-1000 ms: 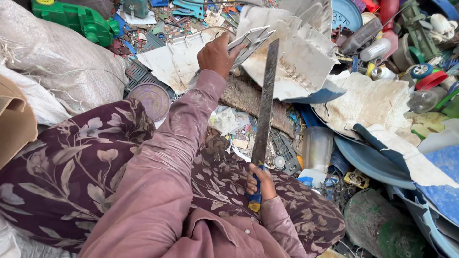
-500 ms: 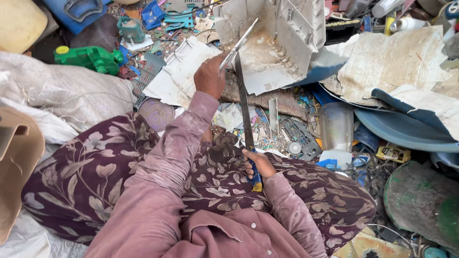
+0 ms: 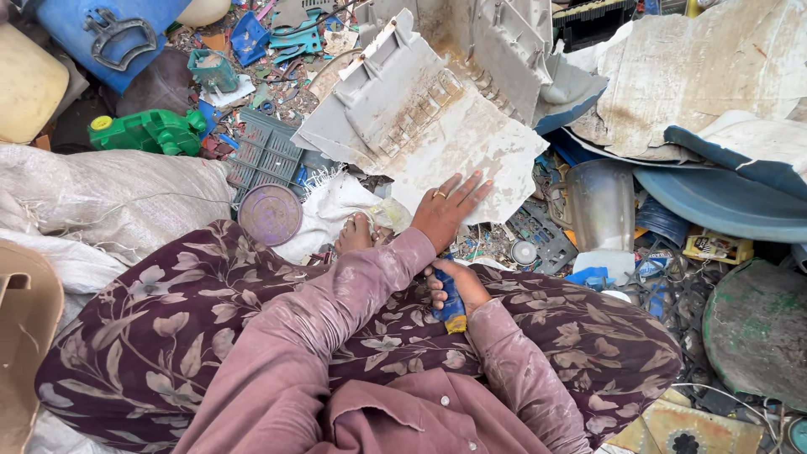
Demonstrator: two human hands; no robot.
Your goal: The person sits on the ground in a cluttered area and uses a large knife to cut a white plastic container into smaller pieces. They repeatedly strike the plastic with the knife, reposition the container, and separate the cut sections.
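My left hand, a ring on one finger, lies flat with fingers spread on the near edge of a large broken white plastic panel. The panel rests on the scrap heap in front of my lap. My right hand sits just behind the left wrist, closed around the blue and yellow handle of a long tool. The blade is hidden under my left hand and sleeve. A bare foot shows beside my left forearm, on a white cloth.
Plastic scrap lies all around: a blue jerrycan, a green container, a purple lid, a grey crate grid, a clear jug, a blue basin, a round green-stained disc. A white sack lies at left.
My left hand let go of the raised panel edge and now lies flat on it, closer to me. The long blade, upright before, has dropped out of sight. The camera tilted down.
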